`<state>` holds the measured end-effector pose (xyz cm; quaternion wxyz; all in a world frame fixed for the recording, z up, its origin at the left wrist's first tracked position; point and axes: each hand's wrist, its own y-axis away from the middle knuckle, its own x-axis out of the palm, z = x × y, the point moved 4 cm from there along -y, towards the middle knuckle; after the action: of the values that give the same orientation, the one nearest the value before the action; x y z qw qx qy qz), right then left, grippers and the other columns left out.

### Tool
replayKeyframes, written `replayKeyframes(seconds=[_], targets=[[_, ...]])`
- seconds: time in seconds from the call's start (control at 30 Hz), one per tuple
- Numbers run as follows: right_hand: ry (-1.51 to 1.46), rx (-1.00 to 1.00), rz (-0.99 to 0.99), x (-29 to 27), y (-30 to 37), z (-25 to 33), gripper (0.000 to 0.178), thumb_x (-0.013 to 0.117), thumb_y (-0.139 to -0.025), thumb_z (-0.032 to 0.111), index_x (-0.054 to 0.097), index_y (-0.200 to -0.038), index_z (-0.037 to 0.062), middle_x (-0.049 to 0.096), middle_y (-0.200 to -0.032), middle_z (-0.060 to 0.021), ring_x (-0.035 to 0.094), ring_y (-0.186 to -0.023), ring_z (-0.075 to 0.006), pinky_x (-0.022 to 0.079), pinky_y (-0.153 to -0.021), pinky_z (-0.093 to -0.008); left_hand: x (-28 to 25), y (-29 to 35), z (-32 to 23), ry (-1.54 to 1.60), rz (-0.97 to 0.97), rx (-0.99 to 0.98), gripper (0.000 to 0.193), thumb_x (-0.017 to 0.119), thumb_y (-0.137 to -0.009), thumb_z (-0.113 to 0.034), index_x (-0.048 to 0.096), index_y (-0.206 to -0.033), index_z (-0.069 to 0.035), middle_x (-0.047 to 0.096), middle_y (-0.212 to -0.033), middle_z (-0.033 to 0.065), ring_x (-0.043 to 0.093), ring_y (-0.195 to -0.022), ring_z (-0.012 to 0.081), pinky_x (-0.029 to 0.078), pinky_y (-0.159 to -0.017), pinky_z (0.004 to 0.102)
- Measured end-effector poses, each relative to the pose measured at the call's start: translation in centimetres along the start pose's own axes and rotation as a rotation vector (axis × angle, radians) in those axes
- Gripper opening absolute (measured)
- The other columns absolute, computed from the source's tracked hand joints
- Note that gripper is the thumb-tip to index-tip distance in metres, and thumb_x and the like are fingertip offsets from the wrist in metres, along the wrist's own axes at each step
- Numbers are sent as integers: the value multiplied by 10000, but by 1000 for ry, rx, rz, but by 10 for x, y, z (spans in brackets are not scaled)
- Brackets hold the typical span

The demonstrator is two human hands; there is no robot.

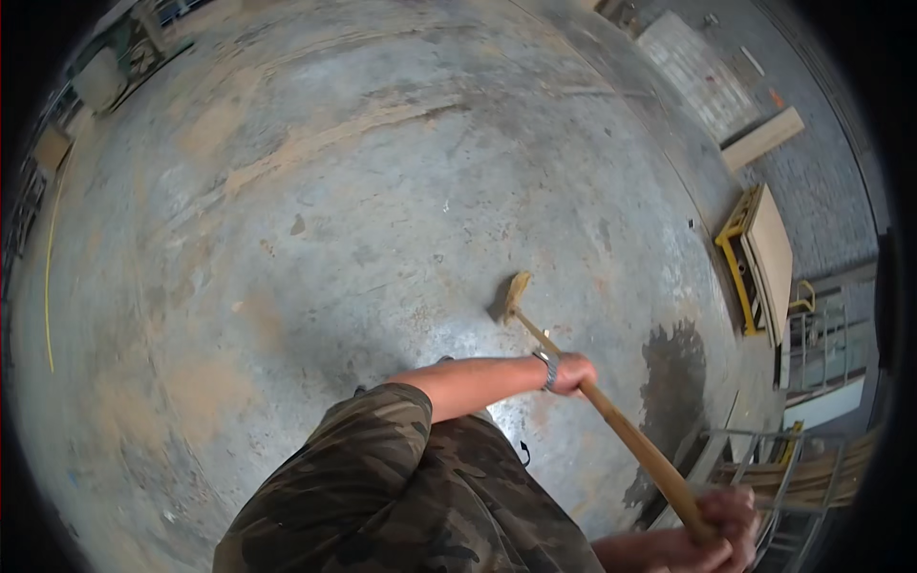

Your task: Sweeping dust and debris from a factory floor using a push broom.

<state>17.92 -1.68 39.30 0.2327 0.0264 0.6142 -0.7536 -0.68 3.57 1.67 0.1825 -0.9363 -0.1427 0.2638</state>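
Note:
A long-handled broom (630, 435) with a wooden stick slants across the view, from the lower right down toward the floor. Its yellowish-brown head (517, 294) is at the concrete floor, ahead of me and a little right of the middle. My left hand (573, 373), with a grey watch at the wrist, is wrapped round the middle of the stick. Close to the lower right edge, my right hand (716, 535) grips the top end of the stick; it is somewhat blurred. The bristles are too small to make out.
Dusty patches (172, 401) and a dark wet stain (671, 377) mark the concrete floor (382, 220). At the right stand a yellow-framed rack with boards (764, 258), a metal cart (793, 477) and a wooden beam (764, 138). Equipment (105, 76) lines the far left.

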Motion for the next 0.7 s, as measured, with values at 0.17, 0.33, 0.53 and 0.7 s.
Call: replayKeyframes(seconds=[0.17,0.33,0.53,0.7], targets=[[-668,-208,570,-30,9,-109,872,644,-852,608,379,-1476,60,634,-1022,-188,589,-958,-339,526,-729,-609,-20,28,3,-59,-107,-207,181,742,-705,-161,569,-683,-111,613,-708,121,619,-738,371,478,-702,468],[-589,350,134,75,39,-132,119,472,-900,126,472,-809,49,570,-585,-118,568,-473,-235,414,-487,-365,-89,134,36,-323,-294,-574,363,721,-830,-328,538,-615,-100,579,-649,144,570,-661,383,450,-636,479],[-660,939,292,176,131,-171,178,488,-996,128,514,-871,4,649,-753,-163,659,-696,-254,537,-693,-385,-138,277,61,-498,-89,-995,123,711,-694,-234,659,-700,-122,640,-706,139,643,-738,386,507,-672,481],[-403,875,92,131,70,-218,255,486,-931,227,545,-828,1,582,-715,-138,598,-636,-248,532,-654,-392,-135,196,45,-347,-112,-1053,122,694,-712,-238,712,-744,-121,668,-756,178,673,-741,371,527,-662,488]])
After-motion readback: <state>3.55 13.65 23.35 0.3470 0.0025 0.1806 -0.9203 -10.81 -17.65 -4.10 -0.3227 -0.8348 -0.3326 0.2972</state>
